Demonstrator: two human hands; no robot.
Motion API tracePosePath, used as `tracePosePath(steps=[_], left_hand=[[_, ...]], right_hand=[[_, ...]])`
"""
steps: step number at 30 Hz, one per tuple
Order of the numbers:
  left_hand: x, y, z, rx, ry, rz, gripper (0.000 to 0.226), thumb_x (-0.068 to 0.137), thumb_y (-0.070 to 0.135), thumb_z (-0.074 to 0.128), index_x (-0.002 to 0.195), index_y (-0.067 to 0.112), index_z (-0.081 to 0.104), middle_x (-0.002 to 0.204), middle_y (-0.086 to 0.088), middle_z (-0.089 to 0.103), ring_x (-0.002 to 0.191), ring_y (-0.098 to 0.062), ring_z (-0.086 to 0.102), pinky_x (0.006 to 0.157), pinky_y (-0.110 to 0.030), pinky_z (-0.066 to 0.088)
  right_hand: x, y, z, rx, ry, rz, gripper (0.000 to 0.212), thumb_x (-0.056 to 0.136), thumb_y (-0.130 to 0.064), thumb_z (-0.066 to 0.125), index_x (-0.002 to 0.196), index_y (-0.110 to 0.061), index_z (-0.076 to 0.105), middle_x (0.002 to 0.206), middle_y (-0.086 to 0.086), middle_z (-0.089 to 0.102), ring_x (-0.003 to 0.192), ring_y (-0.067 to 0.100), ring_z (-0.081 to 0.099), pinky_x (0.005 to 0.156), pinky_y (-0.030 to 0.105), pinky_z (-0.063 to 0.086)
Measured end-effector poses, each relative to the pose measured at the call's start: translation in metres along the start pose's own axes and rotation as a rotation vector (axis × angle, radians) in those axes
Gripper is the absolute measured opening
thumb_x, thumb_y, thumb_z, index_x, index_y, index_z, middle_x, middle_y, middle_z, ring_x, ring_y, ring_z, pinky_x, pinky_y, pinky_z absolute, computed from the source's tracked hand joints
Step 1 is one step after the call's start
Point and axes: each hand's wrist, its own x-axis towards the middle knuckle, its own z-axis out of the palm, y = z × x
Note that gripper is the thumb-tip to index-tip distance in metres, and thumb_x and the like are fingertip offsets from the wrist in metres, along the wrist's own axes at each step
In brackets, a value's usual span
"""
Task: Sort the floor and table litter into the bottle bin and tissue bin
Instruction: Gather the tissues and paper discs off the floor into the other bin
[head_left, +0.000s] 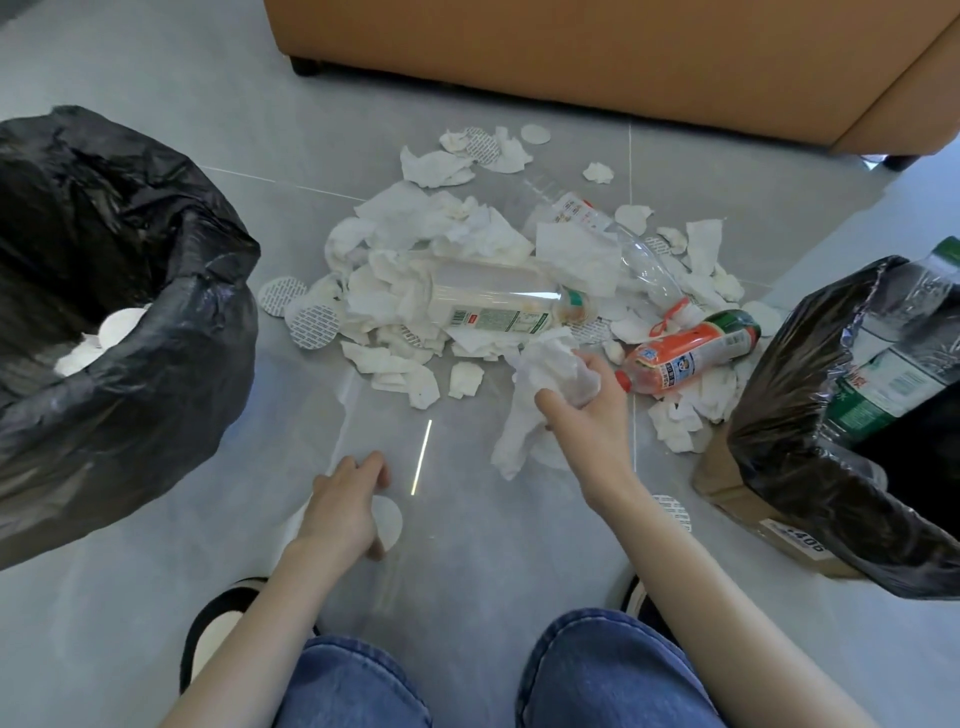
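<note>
Head-worn view, facing down, floor (156, 597) close

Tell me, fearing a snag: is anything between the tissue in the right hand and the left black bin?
Nothing visible. Between the tissue in the right hand and the tissue bin lies only floor; the left hand, holding a disc, sits nearer the person, off that line.

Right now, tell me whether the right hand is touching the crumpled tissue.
Touching. The head view shows the right hand with its fingers and thumb curled round the crumpled tissue, with no gap between them.
</note>
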Motion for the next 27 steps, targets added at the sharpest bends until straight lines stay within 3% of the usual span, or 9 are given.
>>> tracePosePath(steps=[2,7,10,13,16,18,21,23,27], left_hand=[[0.004,0.000,-0.003,0.010,0.008,0.013,0.052,0.060,0.012,0.083,0.096,0.022,0.047,0.098,0.003,0.043,0.097,-0.022,0.049,0.070,-0.023,0.034],[0.021,0.008,-0.017,-0.118,-0.026,0.078,0.016,0.071,0.023,0.077,0.070,0.024,0.062,0.073,0.006,0.058,0.074,-0.014,0.056,0.053,-0.015,0.036],[0.037,0.022,-0.035,-0.245,0.015,0.103,0.014,0.073,0.026,0.076,0.068,0.022,0.065,0.073,0.005,0.064,0.076,-0.014,0.060,0.065,-0.022,0.043],[0.062,0.036,-0.051,-0.379,0.159,0.141,0.019,0.064,0.043,0.074,0.068,0.026,0.066,0.103,-0.001,0.066,0.102,-0.016,0.060,0.084,-0.026,0.044],[0.079,0.052,-0.055,-0.285,0.208,0.177,0.010,0.072,0.031,0.074,0.076,0.025,0.067,0.139,-0.002,0.042,0.133,-0.021,0.035,0.104,-0.030,0.029],[0.086,0.059,-0.050,-0.193,0.161,0.206,0.006,0.076,0.023,0.069,0.082,0.021,0.069,0.145,-0.003,0.035,0.139,-0.025,0.027,0.108,-0.031,0.025],[0.082,0.055,-0.031,-0.034,0.111,0.209,0.025,0.082,0.019,0.064,0.106,0.013,0.066,0.140,-0.011,0.034,0.132,-0.035,0.030,0.104,-0.031,0.028],[0.073,0.046,-0.020,-0.047,0.179,0.199,0.032,0.086,0.020,0.063,0.116,0.010,0.061,0.136,-0.013,0.036,0.124,-0.032,0.034,0.100,-0.030,0.030],[0.058,0.035,-0.013,-0.153,0.268,0.164,0.027,0.084,0.018,0.065,0.108,0.003,0.063,0.113,-0.014,0.056,0.106,-0.029,0.052,0.083,-0.027,0.036]], right_hand=[[0.006,-0.004,-0.009,0.028,0.029,-0.012,0.022,0.079,0.002,0.058,0.082,-0.020,0.058,0.072,-0.009,0.060,0.062,-0.001,0.054,0.059,0.018,0.044],[0.027,0.002,-0.030,0.045,0.177,0.089,0.016,0.083,-0.004,0.056,0.078,-0.019,0.058,0.076,-0.002,0.058,0.073,0.012,0.052,0.069,0.032,0.045],[0.041,0.000,-0.038,0.127,0.190,0.190,0.015,0.083,0.001,0.048,0.085,-0.012,0.055,0.077,0.006,0.049,0.068,0.015,0.045,0.059,0.028,0.041],[0.052,-0.011,-0.040,0.246,0.179,0.286,0.018,0.082,0.004,0.043,0.081,-0.013,0.050,0.070,0.003,0.046,0.058,0.012,0.041,0.047,0.021,0.035],[0.061,-0.022,-0.036,0.368,0.183,0.350,0.026,0.082,0.007,0.040,0.072,-0.017,0.045,0.055,-0.004,0.045,0.048,0.010,0.038,0.044,0.019,0.034],[0.065,-0.029,-0.032,0.387,0.169,0.363,0.027,0.082,0.006,0.040,0.073,-0.019,0.046,0.055,-0.005,0.047,0.048,0.009,0.042,0.046,0.018,0.036],[0.069,-0.033,-0.024,0.363,0.117,0.369,0.026,0.083,0.006,0.042,0.076,-0.018,0.049,0.066,-0.001,0.051,0.057,0.011,0.047,0.051,0.022,0.040],[0.069,-0.032,-0.018,0.322,0.091,0.384,0.023,0.084,0.005,0.043,0.079,-0.017,0.051,0.072,0.001,0.052,0.063,0.014,0.048,0.052,0.023,0.042],[0.060,-0.029,-0.006,0.279,0.006,0.375,0.017,0.086,0.003,0.046,0.089,-0.012,0.054,0.082,0.005,0.056,0.071,0.015,0.051,0.056,0.022,0.047]])
